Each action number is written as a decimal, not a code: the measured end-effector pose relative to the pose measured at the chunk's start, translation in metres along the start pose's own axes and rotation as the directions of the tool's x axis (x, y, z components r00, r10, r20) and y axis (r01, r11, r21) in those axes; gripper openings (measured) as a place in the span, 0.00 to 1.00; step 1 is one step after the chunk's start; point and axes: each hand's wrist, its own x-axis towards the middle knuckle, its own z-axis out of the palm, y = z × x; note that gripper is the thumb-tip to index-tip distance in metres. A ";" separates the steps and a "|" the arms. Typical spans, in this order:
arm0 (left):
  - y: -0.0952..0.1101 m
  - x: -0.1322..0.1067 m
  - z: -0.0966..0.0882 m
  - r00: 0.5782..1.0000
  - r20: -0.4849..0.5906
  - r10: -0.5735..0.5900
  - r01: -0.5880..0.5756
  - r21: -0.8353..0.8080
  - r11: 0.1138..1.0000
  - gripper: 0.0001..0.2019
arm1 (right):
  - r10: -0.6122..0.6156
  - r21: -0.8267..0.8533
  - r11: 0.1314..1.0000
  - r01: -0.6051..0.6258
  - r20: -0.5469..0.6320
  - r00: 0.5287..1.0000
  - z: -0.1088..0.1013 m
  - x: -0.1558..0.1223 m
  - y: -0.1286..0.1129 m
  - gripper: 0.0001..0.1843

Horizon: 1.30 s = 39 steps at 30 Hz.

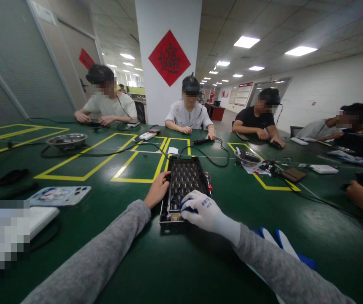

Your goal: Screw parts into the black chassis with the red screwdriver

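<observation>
A long black case (pixel 203 175) with rows of small metallic pieces inside lies on the green table in front of me. My bare left hand (pixel 158 190) grips its left edge, with the fingertips over the rim. My right hand (pixel 199 207), in a white glove with blue palm coating, reaches over the near right part of the case. Its fingers are bent together and point down inside; whatever is between the tips is hidden. A small tan patch (pixel 175 217) shows at the near end of the case. Touching or close beside its right side is a red and clear tool handle (pixel 209 181).
A spare blue-and-white glove (pixel 285 245) lies by my right forearm. To the left are a phone (pixel 59 196) and a metal bowl (pixel 67 140). Another bowl (pixel 247 158) stands at the right. Cables (pixel 121 151) cross the table. Several people sit around it.
</observation>
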 end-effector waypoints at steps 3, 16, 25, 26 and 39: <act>0.002 -0.001 -0.001 1.000 0.003 -0.003 0.003 -0.001 1.000 0.23 | 0.001 -0.002 1.000 -0.001 0.004 1.000 -0.001 0.000 -0.001 0.11; 0.001 0.000 0.000 1.000 0.004 -0.010 0.010 -0.010 1.000 0.24 | -0.001 -0.016 1.000 0.001 0.006 1.000 -0.001 0.000 -0.002 0.11; 0.000 0.000 0.000 1.000 0.008 -0.003 0.003 -0.008 1.000 0.23 | -0.004 -0.036 0.999 0.003 -0.014 1.000 0.000 0.000 -0.002 0.11; 0.000 0.000 0.000 1.000 0.008 -0.002 0.002 -0.007 1.000 0.23 | -0.004 -0.037 0.999 0.004 -0.017 1.000 0.000 0.000 -0.002 0.11; -0.001 0.000 0.000 1.000 0.006 0.002 -0.002 -0.006 1.000 0.24 | 0.011 -0.034 0.999 -0.011 -0.006 1.000 -0.002 0.000 -0.004 0.11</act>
